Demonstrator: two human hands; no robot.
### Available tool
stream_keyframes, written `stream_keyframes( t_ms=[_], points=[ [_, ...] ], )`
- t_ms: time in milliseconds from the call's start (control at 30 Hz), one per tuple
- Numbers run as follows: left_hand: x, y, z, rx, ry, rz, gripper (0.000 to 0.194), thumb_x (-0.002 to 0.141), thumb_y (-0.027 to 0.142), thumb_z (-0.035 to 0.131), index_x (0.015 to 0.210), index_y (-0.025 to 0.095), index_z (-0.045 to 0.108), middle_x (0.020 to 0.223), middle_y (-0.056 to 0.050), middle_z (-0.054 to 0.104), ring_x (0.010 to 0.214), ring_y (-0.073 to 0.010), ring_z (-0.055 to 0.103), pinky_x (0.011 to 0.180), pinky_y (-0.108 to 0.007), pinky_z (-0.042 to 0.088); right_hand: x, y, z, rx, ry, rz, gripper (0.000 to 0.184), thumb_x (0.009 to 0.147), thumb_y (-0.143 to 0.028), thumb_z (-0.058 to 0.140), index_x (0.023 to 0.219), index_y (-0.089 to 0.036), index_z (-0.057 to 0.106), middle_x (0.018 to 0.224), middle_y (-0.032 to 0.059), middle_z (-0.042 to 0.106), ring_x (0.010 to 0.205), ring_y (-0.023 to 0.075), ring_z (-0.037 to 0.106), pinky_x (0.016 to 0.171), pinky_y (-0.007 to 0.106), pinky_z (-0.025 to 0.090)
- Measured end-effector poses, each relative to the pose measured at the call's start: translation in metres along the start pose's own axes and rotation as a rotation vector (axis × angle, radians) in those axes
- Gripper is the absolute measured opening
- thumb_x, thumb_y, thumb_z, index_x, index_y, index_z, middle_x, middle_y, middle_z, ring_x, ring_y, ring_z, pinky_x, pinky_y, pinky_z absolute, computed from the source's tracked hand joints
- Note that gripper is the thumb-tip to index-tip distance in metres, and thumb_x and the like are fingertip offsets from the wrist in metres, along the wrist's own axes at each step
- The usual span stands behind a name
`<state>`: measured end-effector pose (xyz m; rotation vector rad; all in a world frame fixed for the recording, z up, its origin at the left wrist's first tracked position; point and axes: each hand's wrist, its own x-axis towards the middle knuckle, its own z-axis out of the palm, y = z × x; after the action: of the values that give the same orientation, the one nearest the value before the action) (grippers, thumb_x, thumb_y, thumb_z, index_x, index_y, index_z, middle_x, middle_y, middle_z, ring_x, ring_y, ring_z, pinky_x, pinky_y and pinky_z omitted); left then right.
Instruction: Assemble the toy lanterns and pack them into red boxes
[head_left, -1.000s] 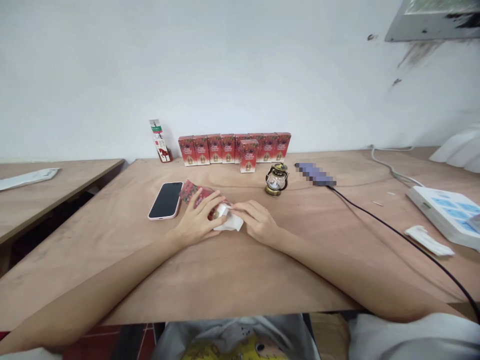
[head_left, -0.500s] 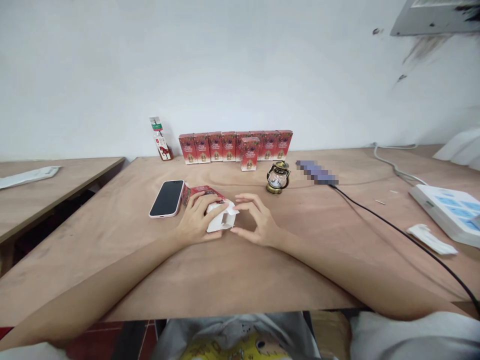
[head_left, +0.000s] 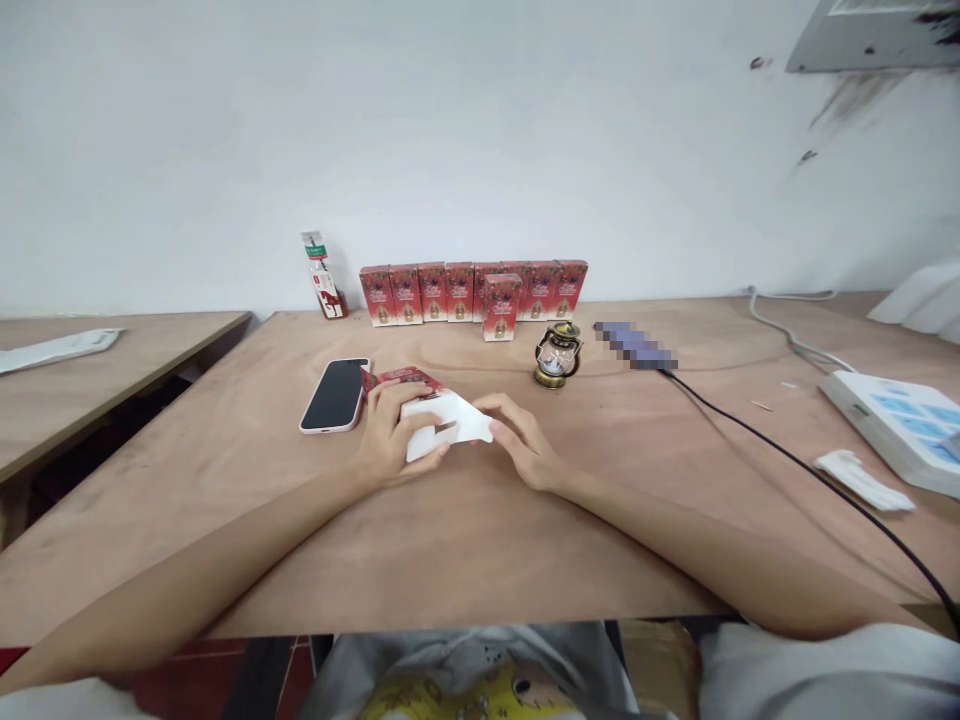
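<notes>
A red printed cardboard box (head_left: 409, 377) lies on its side above the table, its white inner end flaps turned toward me. My left hand (head_left: 391, 428) is wrapped round the box's body. Between the thumb and fingers of my right hand (head_left: 523, 440) is the tip of a white flap (head_left: 469, 422), pulled out to the right. Part of the box's opening shows as a dark slot; its inside is mostly hidden. Beyond my right hand a small bronze-coloured lantern (head_left: 557, 356) with a clear globe stands upright on the table.
Several matching red boxes (head_left: 433, 292) stand in a row by the wall, with one box (head_left: 500, 308) in front. A phone (head_left: 335, 396) lies left of my hands. A bottle (head_left: 327, 290) stands behind. To the right are a black cable (head_left: 780, 440), crumpled white tissue (head_left: 862, 480) and a white-blue box (head_left: 900, 420).
My right hand has closed on the box's white end flap and drawn it out to the right. My left hand still holds the box, turned slightly. The lantern has stayed in place.
</notes>
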<state>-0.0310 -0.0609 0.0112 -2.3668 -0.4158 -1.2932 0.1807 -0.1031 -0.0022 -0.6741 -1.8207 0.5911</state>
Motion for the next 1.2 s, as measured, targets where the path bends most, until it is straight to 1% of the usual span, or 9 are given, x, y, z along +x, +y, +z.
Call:
stream_keyframes(
  t_ms=[67,167,233,300,433,600,733,933,1200],
  points=[
    [0.001,0.003,-0.001,-0.043,0.009,-0.013,0.029,0.076,0.03,0.061,0.101,0.023,0.047,0.111,-0.009,0.055,0.101,-0.0231,0.056,0.085,-0.042,0.043,0.0,-0.002,0.0,0.021,-0.027,-0.04,0.03,0.097,-0.039,0.034,0.115,-0.024,0.052,0.109,0.0056,0.061,0.094,0.016,0.061,0.082,0.032,0.052],
    [0.004,0.006,-0.001,-0.07,-0.002,0.001,0.029,0.074,0.027,0.062,0.098,0.022,0.047,0.108,-0.009,0.056,0.098,-0.0234,0.057,0.085,-0.042,0.045,0.001,-0.002,0.002,0.012,-0.097,-0.065,0.027,0.094,-0.038,0.043,0.115,-0.024,0.054,0.112,0.0067,0.059,0.105,0.0171,0.058,0.09,0.034,0.049],
    [0.006,0.008,-0.001,-0.063,-0.01,0.01,0.028,0.073,0.025,0.062,0.096,0.022,0.047,0.106,-0.009,0.057,0.098,-0.0233,0.057,0.084,-0.042,0.045,0.002,-0.002,0.004,0.036,-0.115,-0.039,0.023,0.09,-0.037,0.052,0.108,-0.024,0.055,0.108,0.0064,0.058,0.101,0.0165,0.058,0.086,0.032,0.052],
    [0.008,0.008,-0.001,-0.056,-0.016,0.026,0.027,0.074,0.024,0.062,0.096,0.022,0.046,0.105,-0.009,0.058,0.098,-0.0229,0.058,0.083,-0.041,0.045,0.002,-0.001,0.006,0.094,-0.102,0.01,0.02,0.086,-0.036,0.058,0.102,-0.023,0.056,0.104,0.0054,0.057,0.096,0.0153,0.059,0.082,0.03,0.054],
    [0.009,0.009,0.001,-0.055,-0.043,0.041,0.029,0.076,0.028,0.064,0.097,0.022,0.044,0.103,-0.009,0.061,0.096,-0.022,0.06,0.082,-0.04,0.043,0.001,-0.001,0.011,0.196,-0.053,0.101,0.018,0.081,-0.032,0.064,0.092,-0.023,0.054,0.098,0.0026,0.056,0.094,0.0142,0.06,0.087,0.032,0.053],
    [0.007,0.008,0.002,-0.076,-0.079,0.052,0.032,0.079,0.033,0.066,0.099,0.022,0.043,0.103,-0.01,0.062,0.096,-0.0222,0.06,0.081,-0.039,0.041,0.0,0.001,0.019,0.241,0.038,0.223,0.021,0.076,-0.031,0.067,0.087,-0.023,0.05,0.095,0.001,0.057,0.092,0.014,0.061,0.085,0.031,0.053],
    [0.005,0.006,0.005,-0.103,-0.072,0.057,0.036,0.08,0.037,0.065,0.104,0.024,0.042,0.104,-0.01,0.062,0.096,-0.0218,0.061,0.082,-0.039,0.04,0.0,0.0,0.023,0.28,0.08,0.264,0.023,0.072,-0.028,0.068,0.082,-0.022,0.048,0.091,-0.0004,0.058,0.088,0.0128,0.062,0.084,0.03,0.052],
    [0.003,0.006,0.006,-0.102,-0.055,0.031,0.055,0.077,0.041,0.069,0.118,0.021,0.039,0.101,-0.01,0.063,0.096,-0.023,0.061,0.082,-0.039,0.041,0.001,-0.001,0.022,0.294,0.094,0.299,0.023,0.07,-0.026,0.068,0.081,-0.022,0.048,0.088,-0.0015,0.057,0.085,0.0124,0.061,0.081,0.029,0.051],
    [0.003,0.005,0.006,-0.107,-0.07,0.04,0.052,0.076,0.041,0.07,0.115,0.021,0.042,0.102,-0.01,0.064,0.098,-0.023,0.062,0.082,-0.038,0.041,0.001,-0.002,0.022,0.329,0.092,0.33,0.024,0.069,-0.029,0.069,0.08,-0.022,0.049,0.086,-0.0013,0.057,0.08,0.013,0.06,0.075,0.029,0.05]
  ],
)
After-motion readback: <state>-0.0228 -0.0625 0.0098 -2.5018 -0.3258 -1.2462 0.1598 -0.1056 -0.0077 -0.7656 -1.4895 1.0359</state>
